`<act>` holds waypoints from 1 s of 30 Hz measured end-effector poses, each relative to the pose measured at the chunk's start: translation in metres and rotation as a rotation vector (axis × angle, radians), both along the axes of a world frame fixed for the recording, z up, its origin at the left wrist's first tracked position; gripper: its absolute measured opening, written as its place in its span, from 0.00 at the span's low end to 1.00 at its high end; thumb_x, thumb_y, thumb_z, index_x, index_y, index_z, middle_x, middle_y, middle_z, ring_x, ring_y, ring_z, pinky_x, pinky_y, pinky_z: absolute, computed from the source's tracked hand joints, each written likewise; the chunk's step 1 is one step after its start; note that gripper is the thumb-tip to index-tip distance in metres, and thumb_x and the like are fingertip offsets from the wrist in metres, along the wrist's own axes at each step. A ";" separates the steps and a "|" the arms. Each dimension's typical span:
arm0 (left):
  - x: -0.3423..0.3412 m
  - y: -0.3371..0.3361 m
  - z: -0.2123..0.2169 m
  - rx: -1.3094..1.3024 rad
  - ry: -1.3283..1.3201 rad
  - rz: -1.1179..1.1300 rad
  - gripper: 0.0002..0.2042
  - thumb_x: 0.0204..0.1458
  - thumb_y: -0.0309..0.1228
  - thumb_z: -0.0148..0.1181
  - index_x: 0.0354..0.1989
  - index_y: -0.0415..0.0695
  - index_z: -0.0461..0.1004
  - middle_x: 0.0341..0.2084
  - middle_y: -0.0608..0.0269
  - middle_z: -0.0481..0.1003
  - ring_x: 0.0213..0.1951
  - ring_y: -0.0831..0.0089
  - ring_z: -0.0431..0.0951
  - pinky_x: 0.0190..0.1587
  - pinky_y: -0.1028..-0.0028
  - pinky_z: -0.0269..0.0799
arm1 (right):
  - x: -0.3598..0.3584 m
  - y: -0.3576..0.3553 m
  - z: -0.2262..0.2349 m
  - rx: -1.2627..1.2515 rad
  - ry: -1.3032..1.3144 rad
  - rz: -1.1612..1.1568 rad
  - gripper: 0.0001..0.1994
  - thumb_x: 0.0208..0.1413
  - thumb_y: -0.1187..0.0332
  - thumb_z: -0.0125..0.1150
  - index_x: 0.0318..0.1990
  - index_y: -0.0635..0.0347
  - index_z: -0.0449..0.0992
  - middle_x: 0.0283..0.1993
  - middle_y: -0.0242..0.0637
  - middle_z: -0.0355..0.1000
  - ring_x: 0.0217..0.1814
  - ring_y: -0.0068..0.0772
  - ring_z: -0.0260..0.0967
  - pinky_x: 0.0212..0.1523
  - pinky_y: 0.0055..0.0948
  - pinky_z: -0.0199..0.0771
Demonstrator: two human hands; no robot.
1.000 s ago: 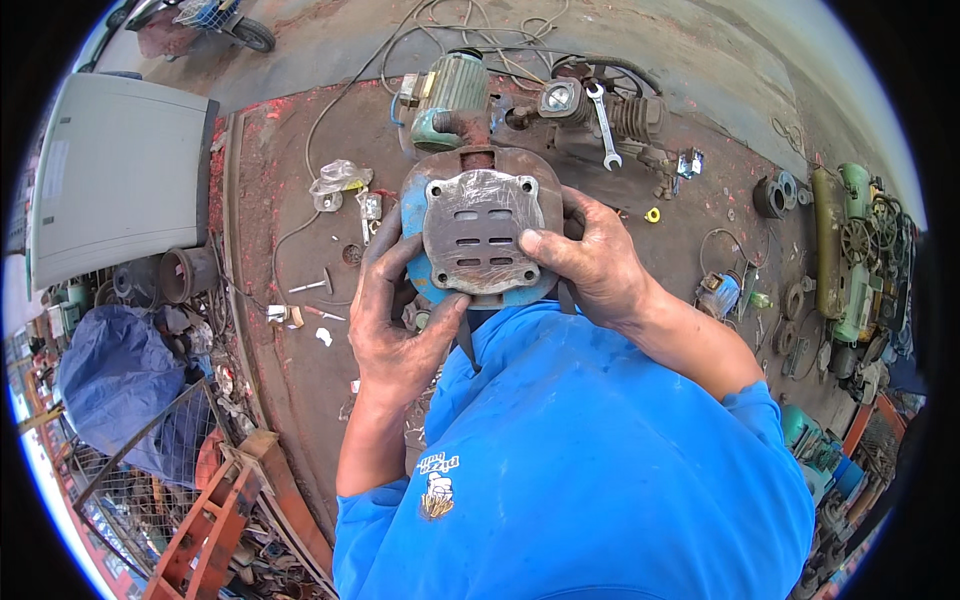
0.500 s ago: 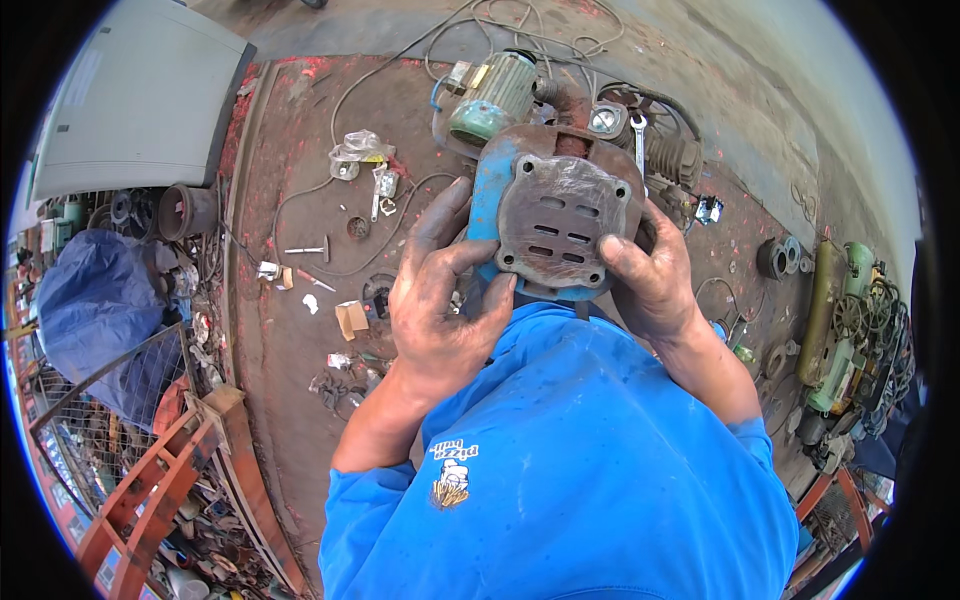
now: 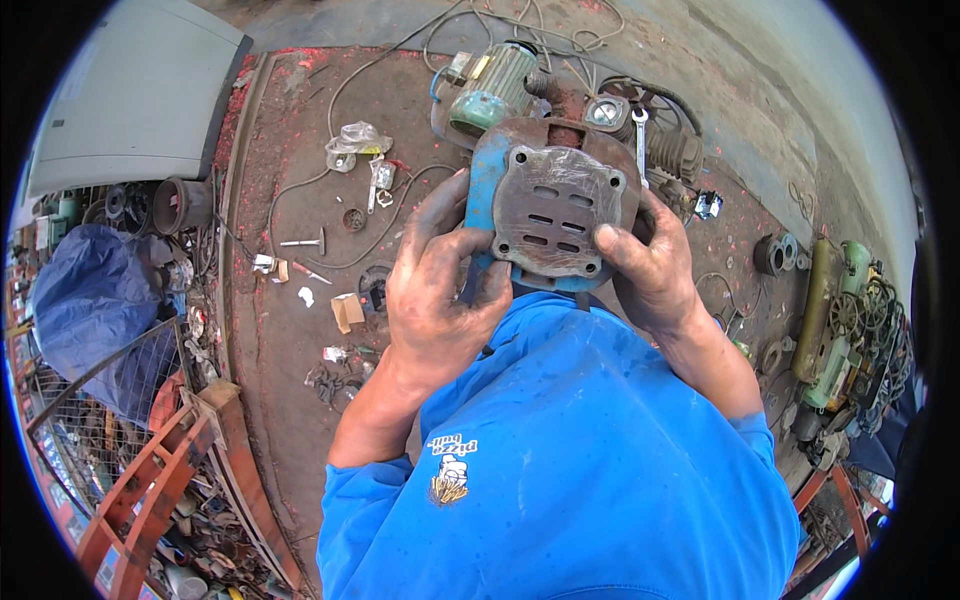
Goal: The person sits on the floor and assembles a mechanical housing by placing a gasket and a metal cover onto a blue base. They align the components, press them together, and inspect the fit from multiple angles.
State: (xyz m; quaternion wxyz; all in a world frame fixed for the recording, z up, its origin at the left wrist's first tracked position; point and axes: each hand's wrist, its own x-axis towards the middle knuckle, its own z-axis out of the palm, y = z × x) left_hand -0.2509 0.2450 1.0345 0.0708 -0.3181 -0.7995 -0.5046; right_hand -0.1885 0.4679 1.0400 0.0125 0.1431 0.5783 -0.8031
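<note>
Held up before my chest is a worn grey metal valve plate (image 3: pixel 558 210), roughly square, with bolt holes at its corners and several slots through its middle. It sits against a rusty casting with blue paint (image 3: pixel 484 190), which looks like a compressor cylinder head. My left hand (image 3: pixel 440 280) grips the left side, its thumb and fingers at the lower left corner. On the right side my right hand (image 3: pixel 655 265) is closed round the casting, its thumb on the plate's edge. The fingers behind the casting are hidden. Both hands are dark with grime.
Beyond the casting lie a green electric motor (image 3: pixel 490 95), a wrench (image 3: pixel 640 140) and a finned compressor pump (image 3: pixel 675 155). To the left are a plastic bag (image 3: pixel 358 140), a hammer (image 3: pixel 305 242), cardboard (image 3: pixel 347 312) and loose cables. A grey cabinet (image 3: pixel 135 90) and an orange frame (image 3: pixel 150 480) stand farther left.
The plate and casting have shifted slightly left and tilted a little, with both hands still on them. More of the rusty pipe behind shows now. The grip looks the same.
</note>
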 end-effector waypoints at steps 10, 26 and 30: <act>0.002 -0.004 0.001 0.001 -0.054 0.037 0.16 0.43 0.17 0.70 0.42 0.38 0.77 0.62 0.40 0.71 0.58 0.49 0.80 0.55 0.60 0.82 | -0.003 -0.007 -0.001 -0.008 0.005 0.023 0.36 0.55 0.59 0.72 0.67 0.73 0.67 0.61 0.48 0.74 0.62 0.38 0.73 0.65 0.39 0.74; -0.006 0.036 -0.033 0.926 -1.234 -0.166 0.35 0.54 0.36 0.71 0.68 0.37 0.63 0.57 0.51 0.74 0.59 0.58 0.76 0.62 0.53 0.73 | -0.021 -0.024 -0.024 -0.155 -0.004 -0.162 0.33 0.58 0.61 0.72 0.65 0.72 0.67 0.58 0.46 0.75 0.60 0.34 0.73 0.63 0.36 0.75; -0.018 0.042 -0.033 0.925 -1.281 -0.149 0.33 0.55 0.34 0.69 0.67 0.37 0.64 0.56 0.53 0.75 0.59 0.58 0.76 0.64 0.51 0.72 | -0.027 -0.024 -0.030 -0.123 0.009 -0.181 0.32 0.58 0.63 0.72 0.65 0.72 0.68 0.59 0.46 0.75 0.59 0.34 0.74 0.62 0.36 0.75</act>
